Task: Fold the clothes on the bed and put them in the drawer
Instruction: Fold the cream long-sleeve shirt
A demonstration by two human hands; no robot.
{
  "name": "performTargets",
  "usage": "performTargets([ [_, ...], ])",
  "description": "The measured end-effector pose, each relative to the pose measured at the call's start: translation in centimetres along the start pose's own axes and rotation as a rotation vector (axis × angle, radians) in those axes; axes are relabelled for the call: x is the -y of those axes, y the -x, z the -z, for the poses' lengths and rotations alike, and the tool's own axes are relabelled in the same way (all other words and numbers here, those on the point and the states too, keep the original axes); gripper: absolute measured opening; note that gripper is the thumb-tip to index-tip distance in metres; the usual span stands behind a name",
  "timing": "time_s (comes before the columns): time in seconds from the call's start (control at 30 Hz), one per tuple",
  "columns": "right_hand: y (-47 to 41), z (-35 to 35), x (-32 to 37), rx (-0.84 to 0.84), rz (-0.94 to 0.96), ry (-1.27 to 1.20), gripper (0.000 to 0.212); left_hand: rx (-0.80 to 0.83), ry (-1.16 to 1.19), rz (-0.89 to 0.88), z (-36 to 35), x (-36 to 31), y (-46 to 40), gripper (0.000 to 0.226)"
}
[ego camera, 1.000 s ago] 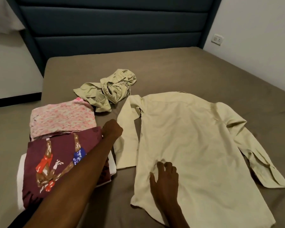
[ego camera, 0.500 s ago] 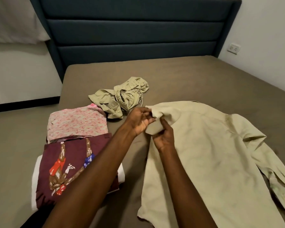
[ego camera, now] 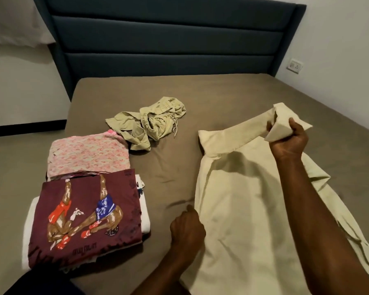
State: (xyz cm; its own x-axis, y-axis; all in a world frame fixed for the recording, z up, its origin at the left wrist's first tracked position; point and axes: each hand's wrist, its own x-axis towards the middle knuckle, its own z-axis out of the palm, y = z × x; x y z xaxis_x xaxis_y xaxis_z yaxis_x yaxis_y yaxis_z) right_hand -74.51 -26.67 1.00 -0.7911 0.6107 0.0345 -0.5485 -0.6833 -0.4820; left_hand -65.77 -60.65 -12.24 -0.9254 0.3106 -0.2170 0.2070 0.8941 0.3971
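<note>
1. my right hand is lifted over the cream shirt, fingers curled tight around the end of its sleeve, which stretches across the shirt's top.
2. my left hand sits at the shirt's left edge, fingers curled in at the hem; i cannot tell if they pinch the cloth.
3. the shirt lies spread on the right of the bed, which wears a smooth taupe sheet with a few creases by my left hand.
4. on the left lie folded clothes: a maroon printed tee on white folded cloth, a pink floral top just behind it.
5. a crumpled olive garment lies near the middle.
6. a dark blue padded headboard stands at the far end; a wall socket is on the white wall to the right.
</note>
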Motion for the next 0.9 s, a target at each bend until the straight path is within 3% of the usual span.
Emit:
performTargets([
  [0.17, -1.3, 0.0, 3.3, -0.002, 0.106, 0.346, 0.04, 0.041, -0.084, -0.191, -0.1, -5.2, 1.7, 0.07],
  [0.3, -2.4, 0.5, 7.3, -0.027, 0.224, 0.424, 0.028, 0.032, -0.103, -0.195, 0.1, -9.1, 3.7, 0.089],
  [0.43, -3.2, 1.7, 10.6, -0.05, 0.268, 0.429, 0.029, 0.081, -0.038, -0.25, -2.5, -11.2, 5.8, 0.082],
  [0.5, -2.6, 2.8, 10.6, -0.094, 0.216, 0.486, 0.026, 0.187, -0.008, -0.295, -2.8, -11.9, 6.8, 0.068],
  [0.6, -1.0, 8.6, 8.7, -0.288, 0.06, 0.445, 0.044, 0.254, 0.208, -0.31, -5.1, -11.3, 7.4, 0.054],
  [0.67, 1.9, 12.1, 6.4, -0.457, -0.007, 0.49, 0.04, 0.121, 0.316, -0.259, -4.7, -9.3, 7.6, 0.044],
  [0.77, 9.5, 14.1, 1.0, -0.563, -0.267, 0.63, 0.007, -0.197, 0.354, -0.173, -3.7, -3.4, 6.4, 0.029],
  [0.83, 15.8, 14.4, -2.1, -0.539, -0.38, 0.851, 0.013, -0.183, 0.468, -0.106, -3.0, 0.8, 6.1, 0.04],
  [0.9, 21.6, 15.0, -4.6, -0.51, -0.325, 1.028, 0.015, 0.058, 0.67, -0.13, -2.9, 3.5, 6.8, 0.067],
])
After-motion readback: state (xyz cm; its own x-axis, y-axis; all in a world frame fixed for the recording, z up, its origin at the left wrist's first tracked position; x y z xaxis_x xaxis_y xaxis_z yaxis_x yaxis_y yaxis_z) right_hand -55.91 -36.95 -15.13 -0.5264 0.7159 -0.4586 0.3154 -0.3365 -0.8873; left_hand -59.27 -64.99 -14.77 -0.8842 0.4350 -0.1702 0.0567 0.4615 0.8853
